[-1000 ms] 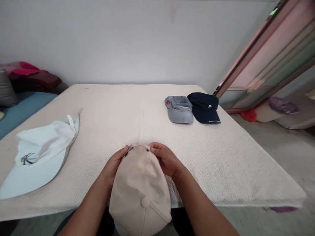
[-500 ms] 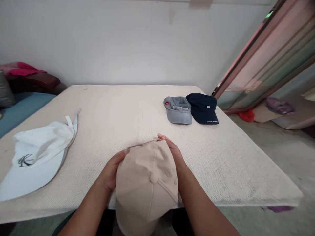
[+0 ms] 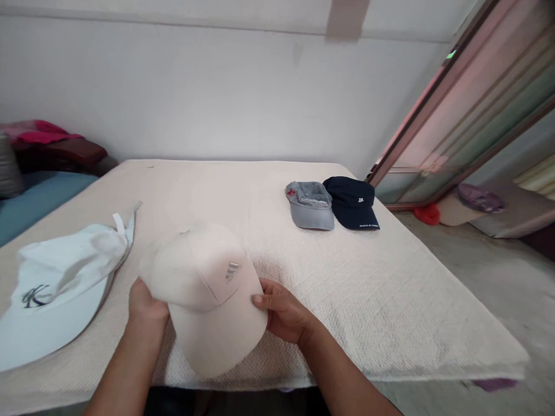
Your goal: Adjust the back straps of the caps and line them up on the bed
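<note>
A beige cap (image 3: 203, 289) with a small striped logo is held over the near part of the covered table (image 3: 368, 300), its brim toward me. My left hand (image 3: 146, 303) grips the cap's left side, its fingers partly hidden behind it. On the other side, my right hand (image 3: 281, 309) pinches the edge near the brim, thumb on top. A white cap (image 3: 71, 277) with a dark emblem lies at the left. Farther back on the right, a grey cap (image 3: 310, 207) sits against a navy cap (image 3: 352, 203).
Behind the table stands a pale wall (image 3: 195, 92). A framed glass panel (image 3: 442, 133) slants up at the right, with more hats (image 3: 479, 199) beyond it. At the far left are a blue surface (image 3: 47, 193) and pink cloth (image 3: 41, 132).
Both hands have carried the beige cap forward and left, and turned it so its front logo and brim now show. The view has tilted slightly upward.
</note>
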`<state>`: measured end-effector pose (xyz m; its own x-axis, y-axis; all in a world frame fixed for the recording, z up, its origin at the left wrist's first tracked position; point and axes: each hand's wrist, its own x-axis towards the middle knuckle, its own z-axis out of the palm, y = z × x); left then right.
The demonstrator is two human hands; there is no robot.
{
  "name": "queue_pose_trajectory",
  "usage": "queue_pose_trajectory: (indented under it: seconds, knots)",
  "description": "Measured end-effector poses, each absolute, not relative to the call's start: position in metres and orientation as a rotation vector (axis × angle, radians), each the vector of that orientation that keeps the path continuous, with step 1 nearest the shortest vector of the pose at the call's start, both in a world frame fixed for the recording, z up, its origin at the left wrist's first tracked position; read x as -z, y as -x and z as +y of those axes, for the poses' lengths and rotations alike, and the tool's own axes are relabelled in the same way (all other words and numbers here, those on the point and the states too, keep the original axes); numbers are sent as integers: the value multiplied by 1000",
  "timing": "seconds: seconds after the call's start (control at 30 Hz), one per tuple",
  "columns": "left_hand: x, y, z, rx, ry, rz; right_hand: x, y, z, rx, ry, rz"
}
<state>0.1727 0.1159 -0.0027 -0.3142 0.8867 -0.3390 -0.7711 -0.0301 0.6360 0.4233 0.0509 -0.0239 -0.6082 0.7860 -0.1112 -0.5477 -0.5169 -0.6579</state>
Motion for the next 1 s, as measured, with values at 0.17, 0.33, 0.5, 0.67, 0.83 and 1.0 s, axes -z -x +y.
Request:
queue_pose_trajectory:
  seconds: [0.17,0.33,0.5,0.67,0.83,1.0]
  knots:
    - [-6,-188,112,-1632,-42,940,26,-427,66,-2036,532,-787]
    - [8,-200,108,-1408,62,873,26,-432,102,-1828,617,-796]
    - [19,-211,105,-1264,46,874,26,-449,146,-1553,577,-727]
    - [20,-216,102,-1195,36,886,44,-474,200,-1363,704,-629]
    - [19,-221,100,-1171,53,892,70,-487,243,-1322,918,-466]
    - [18,-228,101,-1152,46,908,76,-484,248,-1240,1009,-436]
